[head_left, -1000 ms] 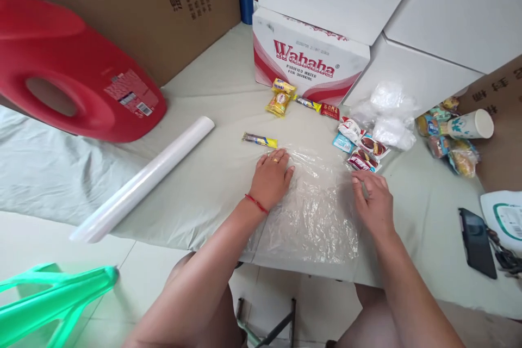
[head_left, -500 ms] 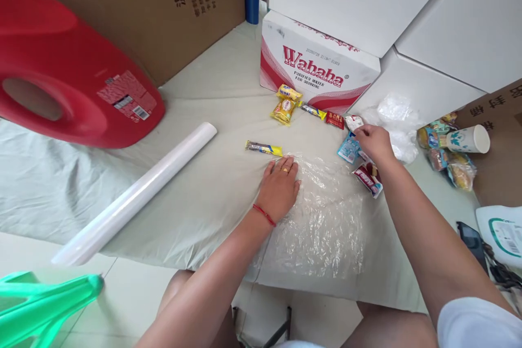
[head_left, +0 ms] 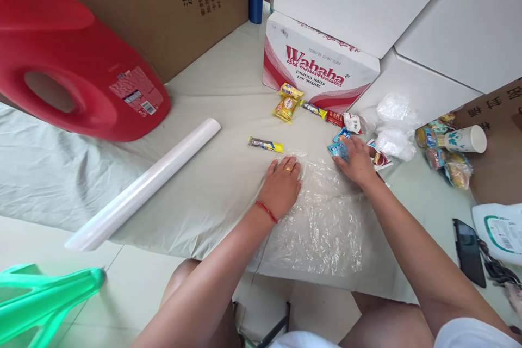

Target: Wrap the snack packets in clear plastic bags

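My left hand [head_left: 281, 187] lies flat, palm down and fingers spread, on the upper left part of a crinkled clear plastic sheet [head_left: 322, 228]. A yellow and dark snack stick [head_left: 265, 144] lies just beyond its fingertips. My right hand [head_left: 355, 160] has thumb and fingers on a light blue snack packet [head_left: 336, 150], partly covering it. A second blue packet [head_left: 341, 134] touches it behind. A dark red and white packet [head_left: 378, 155] shows beside my right hand. Farther back, a white packet [head_left: 352, 123] lies against a red packet [head_left: 335, 117].
Yellow snack packets [head_left: 285, 109] and another snack stick [head_left: 313, 109] lie before the Wahaha box [head_left: 318, 65]. Crumpled clear plastic [head_left: 395, 125] and a paper cup [head_left: 466, 139] are right. A white roll [head_left: 147, 182] and large red jug [head_left: 93, 76] are left.
My right hand has let go of the white packet beside the red one and come nearer, onto the blue packets, which have shifted left. My left hand stays on the plastic sheet.
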The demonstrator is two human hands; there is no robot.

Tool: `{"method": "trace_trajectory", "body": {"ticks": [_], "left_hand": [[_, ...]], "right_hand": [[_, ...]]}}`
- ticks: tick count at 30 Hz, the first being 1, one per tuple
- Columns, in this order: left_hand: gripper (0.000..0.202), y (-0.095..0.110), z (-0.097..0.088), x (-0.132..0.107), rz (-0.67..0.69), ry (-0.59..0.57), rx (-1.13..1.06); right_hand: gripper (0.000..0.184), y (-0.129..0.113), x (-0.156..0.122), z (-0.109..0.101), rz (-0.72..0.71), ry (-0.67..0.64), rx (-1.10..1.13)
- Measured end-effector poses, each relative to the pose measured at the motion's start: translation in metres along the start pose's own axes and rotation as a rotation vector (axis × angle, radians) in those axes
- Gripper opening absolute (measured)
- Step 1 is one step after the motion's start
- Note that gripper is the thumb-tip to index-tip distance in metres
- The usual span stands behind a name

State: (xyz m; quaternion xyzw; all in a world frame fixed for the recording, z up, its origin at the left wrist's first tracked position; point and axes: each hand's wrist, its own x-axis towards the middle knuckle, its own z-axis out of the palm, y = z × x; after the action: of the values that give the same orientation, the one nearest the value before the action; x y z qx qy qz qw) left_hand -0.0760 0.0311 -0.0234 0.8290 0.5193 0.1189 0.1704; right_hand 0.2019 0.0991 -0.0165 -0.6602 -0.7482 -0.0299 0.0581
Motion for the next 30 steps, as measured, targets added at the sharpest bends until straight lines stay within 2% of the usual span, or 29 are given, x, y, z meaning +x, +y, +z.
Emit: {"method": "trace_trajectory", "body": {"ticks": [3, 6, 10, 13, 15, 16, 17, 18, 21, 22, 23, 24, 25, 28, 30], "left_hand": [[0.049, 0.001, 0.001, 0.002, -0.004, 0.015, -0.017], [0.049, 0.002, 0.002, 0.004, 0.004, 0.029, -0.035], [0.049, 0.001, 0.002, 0.006, 0.009, 0.047, -0.046], [0.049, 0.000, 0.002, 0.005, 0.013, 0.048, -0.049], [0.049, -0.001, 0.002, 0.005, 0.022, 0.047, -0.048], [0.049, -0.001, 0.002, 0.006, 0.025, 0.046, -0.044], [0.049, -0.002, 0.002, 0.006, 0.026, 0.043, -0.040], [0.049, -0.002, 0.002, 0.006, 0.024, 0.040, -0.033], [0.049, -0.003, 0.002, 0.007, 0.022, 0.039, -0.015], [0.049, -0.003, 0.002, 0.007, 0.027, 0.043, -0.010], [0.049, -0.003, 0.002, 0.007, 0.031, 0.049, -0.006], [0.049, -0.004, 0.003, 0.007, 0.034, 0.054, -0.002], [0.049, -0.004, 0.003, 0.007, 0.035, 0.058, 0.001], [0.049, -0.004, 0.004, 0.007, 0.031, 0.065, 0.006], [0.049, -0.004, 0.004, 0.007, 0.031, 0.068, 0.007]], "right_hand": [[0.070, 0.006, -0.003, -0.006, 0.192, -0.034, -0.072], [0.063, 0.005, 0.002, -0.007, 0.229, -0.094, -0.022], [0.058, 0.007, 0.016, -0.012, 0.442, -0.076, 0.408], [0.046, 0.011, 0.020, -0.027, 0.479, 0.095, 0.682], [0.045, 0.008, 0.013, -0.042, 0.434, 0.244, 0.800], [0.045, 0.004, 0.007, -0.050, 0.411, 0.277, 0.870], [0.046, -0.002, 0.000, -0.056, 0.384, 0.255, 0.936], [0.046, -0.009, -0.009, -0.062, 0.349, 0.165, 0.984], [0.045, -0.038, -0.038, -0.068, 0.189, -0.254, 1.029], [0.042, -0.048, -0.046, -0.066, 0.123, -0.365, 1.012], [0.040, -0.058, -0.054, -0.063, 0.060, -0.417, 0.974], [0.038, -0.067, -0.061, -0.059, 0.005, -0.404, 0.909], [0.035, -0.075, -0.068, -0.054, -0.040, -0.334, 0.818], [0.033, -0.092, -0.087, -0.042, -0.166, -0.057, 0.526], [0.036, -0.098, -0.100, -0.035, -0.271, -0.023, 0.416]]}}
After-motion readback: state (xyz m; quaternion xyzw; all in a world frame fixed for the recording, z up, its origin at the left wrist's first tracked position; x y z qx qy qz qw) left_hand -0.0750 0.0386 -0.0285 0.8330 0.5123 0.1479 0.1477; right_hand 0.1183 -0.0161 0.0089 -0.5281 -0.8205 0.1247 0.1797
